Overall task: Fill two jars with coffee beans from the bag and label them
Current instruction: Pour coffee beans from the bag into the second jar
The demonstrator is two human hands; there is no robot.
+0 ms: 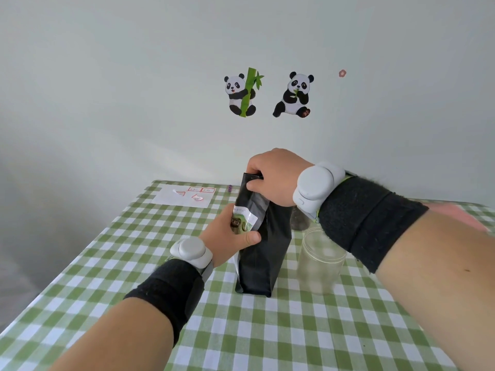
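A black coffee bag [263,253] with a green and white label stands upright in the middle of the checked table. My left hand [227,236] grips its side at the label, thumb across the front. My right hand [273,178] pinches the bag's top edge from above. An open clear jar [320,266] stands just right of the bag, partly under my right wrist. A second jar [300,220] shows dimly behind the bag, mostly hidden by my right wrist. A white label sheet [184,196] with red-edged stickers lies at the far left of the table.
The table carries a green and white checked cloth [267,330] and meets a pale wall at the back. Its left edge runs diagonally from the near left to the far corner. A small purple thing [230,187] lies beside the sheet. Panda stickers are on the wall.
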